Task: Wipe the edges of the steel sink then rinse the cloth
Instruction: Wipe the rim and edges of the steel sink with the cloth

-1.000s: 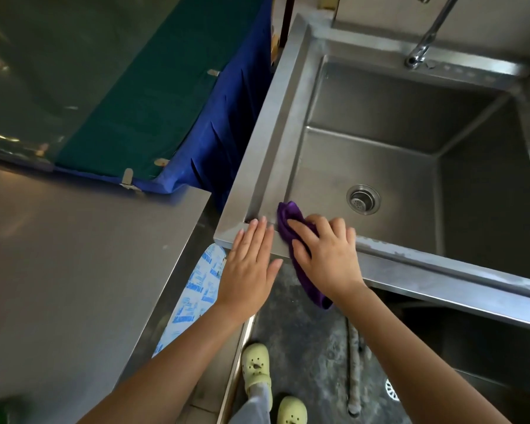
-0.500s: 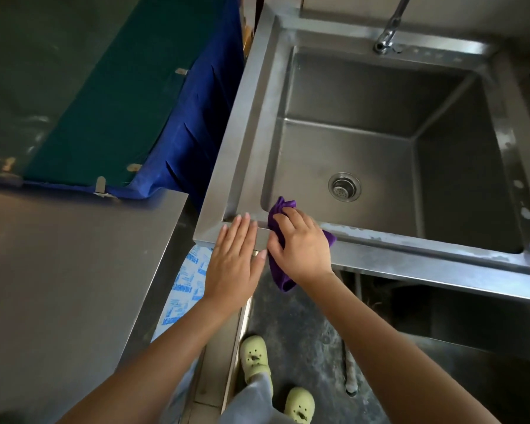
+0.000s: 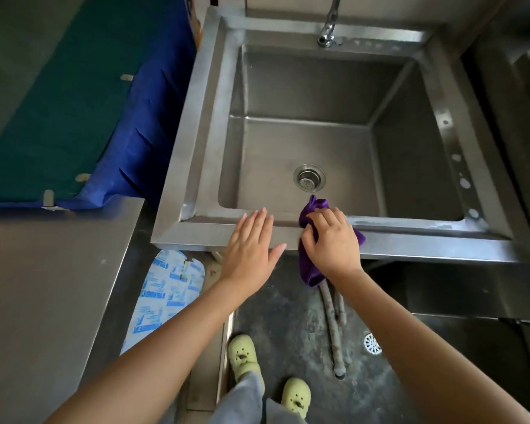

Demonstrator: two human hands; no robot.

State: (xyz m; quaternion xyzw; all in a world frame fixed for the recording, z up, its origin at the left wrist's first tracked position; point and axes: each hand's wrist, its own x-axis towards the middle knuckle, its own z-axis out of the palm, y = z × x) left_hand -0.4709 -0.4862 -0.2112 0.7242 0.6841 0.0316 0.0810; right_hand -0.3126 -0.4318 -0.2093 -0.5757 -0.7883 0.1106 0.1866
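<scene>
One purple cloth [image 3: 311, 270] is bunched under your right hand [image 3: 331, 240], draped over the near edge of the steel sink [image 3: 196, 123]: its top corner pokes up over the inner lip toward the basin, and its tail hangs down the front of the rim toward the floor. Your right fingers are curled down and pressed on the cloth, clamping it against the rim. Your left hand [image 3: 250, 243] lies just beside it on the same front edge, flat, fingers spread a little, thumb out toward the cloth, holding nothing. In the basin the drain strainer [image 3: 309, 178] sits just beyond the cloth's tip, and the faucet [image 3: 328, 26] stands at the far rim. To your left is a steel counter [image 3: 43, 286]; below, your pale green clogs [image 3: 245, 356] stand on the dark floor beside a white floor drain [image 3: 372, 344].
</scene>
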